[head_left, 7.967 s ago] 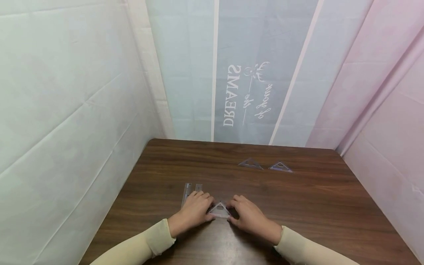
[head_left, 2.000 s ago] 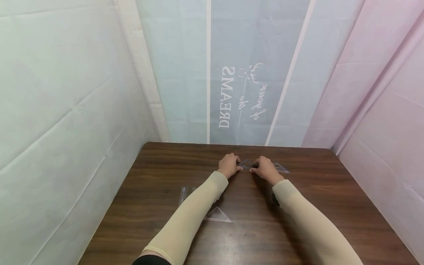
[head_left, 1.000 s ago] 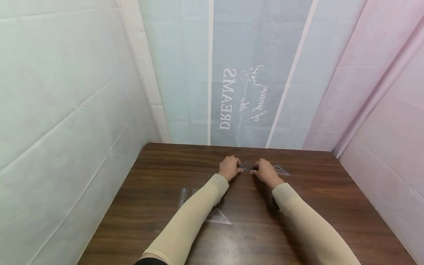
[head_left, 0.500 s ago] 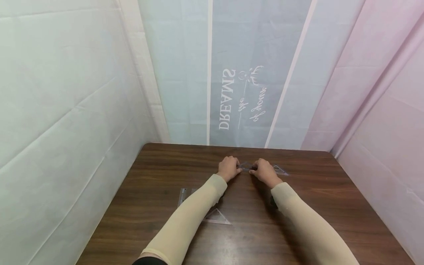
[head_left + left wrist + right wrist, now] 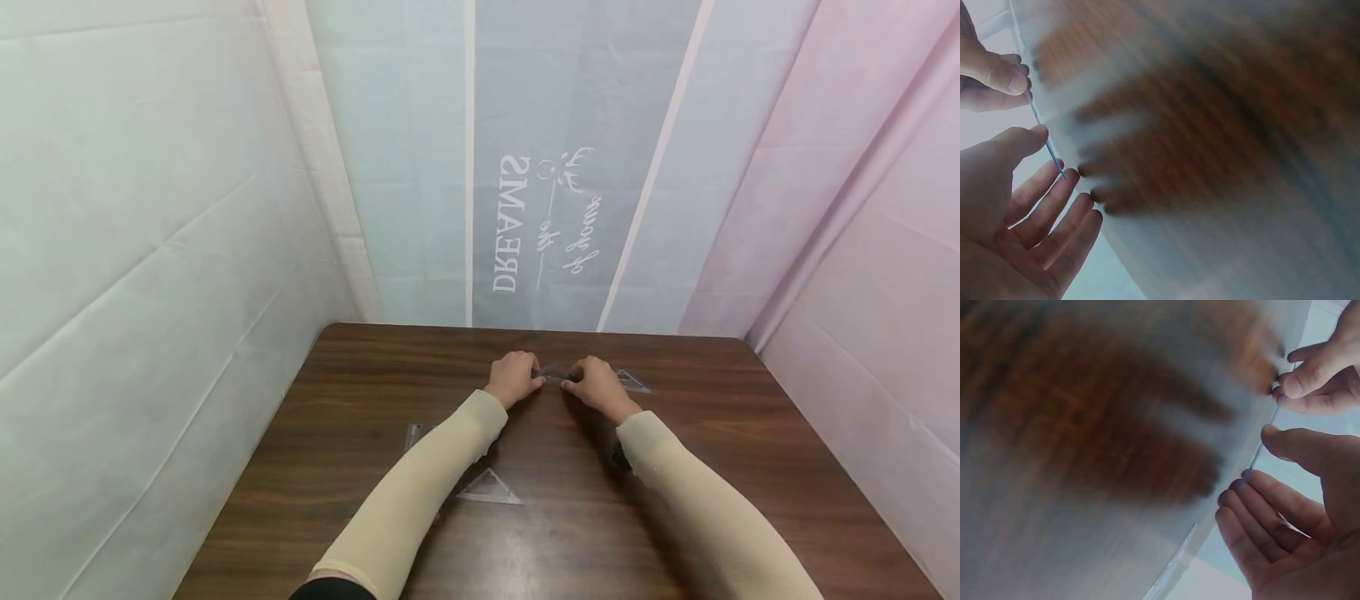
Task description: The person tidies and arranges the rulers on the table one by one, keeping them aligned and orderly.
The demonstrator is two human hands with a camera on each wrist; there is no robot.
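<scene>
Near the back of the table, both hands pinch a clear set square [image 5: 553, 373] from opposite sides. My left hand [image 5: 514, 377] has its left corner, my right hand [image 5: 597, 385] its right corner. In the left wrist view the set square [image 5: 1051, 152] shows edge-on as a thin bluish line between thumb and fingers. The right wrist view gives the same edge-on look at the set square [image 5: 1258, 450], close over the table. Just right of my right hand lies a second clear set square [image 5: 634, 382], partly hidden by that hand.
A third set square [image 5: 491, 498] lies nearer the front, beside the left sleeve [image 5: 420, 492]. Clear rulers, one ruler [image 5: 414, 435] showing best, lie left of that sleeve and are partly covered by it. Fabric walls stand around the brown wooden table [image 5: 360, 358].
Eight seconds ago both hands held the front set square; it now lies released on the table. They have since moved to the back one and barely shift over the last two seconds.
</scene>
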